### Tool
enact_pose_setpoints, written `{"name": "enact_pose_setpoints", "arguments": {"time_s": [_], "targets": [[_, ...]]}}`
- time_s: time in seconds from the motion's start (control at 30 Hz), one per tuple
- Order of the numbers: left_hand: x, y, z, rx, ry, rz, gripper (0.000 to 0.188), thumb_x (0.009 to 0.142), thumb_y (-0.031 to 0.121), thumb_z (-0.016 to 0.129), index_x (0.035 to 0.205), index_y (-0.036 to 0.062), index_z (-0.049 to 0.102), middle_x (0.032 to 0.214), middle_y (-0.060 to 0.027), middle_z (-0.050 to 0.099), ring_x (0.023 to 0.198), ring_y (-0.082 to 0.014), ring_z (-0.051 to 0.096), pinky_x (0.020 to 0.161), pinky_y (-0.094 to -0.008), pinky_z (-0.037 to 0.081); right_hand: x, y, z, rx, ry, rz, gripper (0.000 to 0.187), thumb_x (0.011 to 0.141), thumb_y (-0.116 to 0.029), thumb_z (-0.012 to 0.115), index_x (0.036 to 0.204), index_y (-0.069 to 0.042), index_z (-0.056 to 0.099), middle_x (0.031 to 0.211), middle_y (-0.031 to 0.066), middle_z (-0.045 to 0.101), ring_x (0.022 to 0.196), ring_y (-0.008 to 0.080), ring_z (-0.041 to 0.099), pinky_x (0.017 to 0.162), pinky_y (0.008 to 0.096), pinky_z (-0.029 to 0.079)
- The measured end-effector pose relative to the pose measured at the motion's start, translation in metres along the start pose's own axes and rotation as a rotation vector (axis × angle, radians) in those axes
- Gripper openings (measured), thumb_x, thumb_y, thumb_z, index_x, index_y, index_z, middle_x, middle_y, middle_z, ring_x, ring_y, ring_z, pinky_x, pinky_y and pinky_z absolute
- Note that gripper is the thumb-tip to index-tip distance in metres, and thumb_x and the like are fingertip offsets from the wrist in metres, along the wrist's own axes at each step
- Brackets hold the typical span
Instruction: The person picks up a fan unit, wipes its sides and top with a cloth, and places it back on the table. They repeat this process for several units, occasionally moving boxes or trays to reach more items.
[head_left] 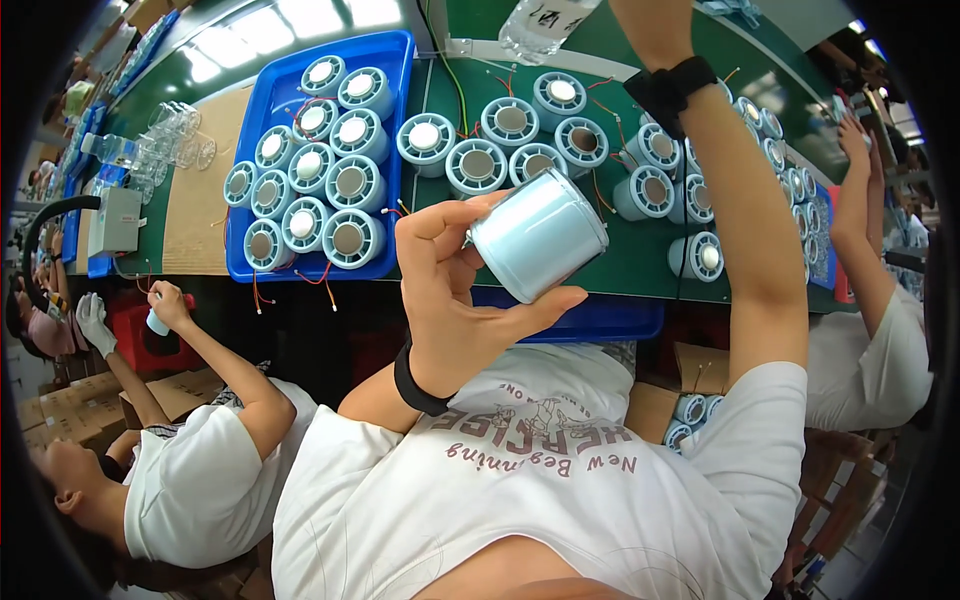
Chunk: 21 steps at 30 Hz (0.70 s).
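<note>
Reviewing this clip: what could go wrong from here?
The left hand alone holds a smooth light-blue cylinder, fingers on one side and thumb on the other; it might slip and drop.

Thin wires hang over the near rim of the blue tray; a passing arm could snag them.

A clear bottle is close beyond several similar units; if it holds liquid, which I can't confirm, a spill might reach them.

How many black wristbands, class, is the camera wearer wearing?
2: one wristband on the left wrist, near the left hand holding a pale cylinder; the other wristband on the right wrist.
</note>
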<state>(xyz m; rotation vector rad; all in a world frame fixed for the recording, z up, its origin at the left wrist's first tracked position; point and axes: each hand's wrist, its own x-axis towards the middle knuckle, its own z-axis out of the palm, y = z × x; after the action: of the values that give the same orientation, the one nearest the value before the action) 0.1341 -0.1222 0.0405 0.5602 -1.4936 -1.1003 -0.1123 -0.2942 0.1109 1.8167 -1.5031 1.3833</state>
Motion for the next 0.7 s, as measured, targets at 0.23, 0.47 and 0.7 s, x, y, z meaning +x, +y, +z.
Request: {"name": "enact_pose_setpoints", "arguments": {"time_s": [0.23,0.47,0.7], "targets": [[0.005,0.008,-0.003,-0.078,-0.005,-0.102,0.095,0.067,0.02,0.09,0.139,0.0046,0.03,0.127,-0.0165,0.053,0.113,-0.0222,0.059,0.093,-0.0346,0.054,-0.031,-0.007,0.033,0.135,-0.242,-0.226,0.029,0.094,-0.033,0.062,0.102,-0.007,0.05,0.089,0.0174,0.066,0.076,0.0317,0.067,0.056,0.0343,0.053],[0.005,-0.003,-0.008,-0.05,-0.096,-0.1,0.087,0.067,0.008,0.089,0.135,-0.002,0.036,0.121,-0.015,0.055,0.106,-0.0207,0.062,0.089,-0.0329,0.055,-0.032,-0.013,0.019,0.157,-0.272,-0.322,0.026,0.094,-0.031,0.063,0.1,-0.007,0.054,0.088,0.0161,0.067,0.074,0.0299,0.067,0.058,0.0328,0.055],[0.001,-0.006,-0.002,0.028,0.026,-0.082,0.084,0.063,0.01,0.09,0.131,-0.003,0.042,0.116,-0.0152,0.058,0.101,-0.0193,0.063,0.085,-0.0313,0.055,-0.039,-0.045,-0.059,0.128,-0.208,-0.055,0.032,0.092,-0.024,0.065,0.112,0.0,0.062,0.089,0.013,0.066,0.071,0.0228,0.062,0.056,0.0279,0.048]]}}
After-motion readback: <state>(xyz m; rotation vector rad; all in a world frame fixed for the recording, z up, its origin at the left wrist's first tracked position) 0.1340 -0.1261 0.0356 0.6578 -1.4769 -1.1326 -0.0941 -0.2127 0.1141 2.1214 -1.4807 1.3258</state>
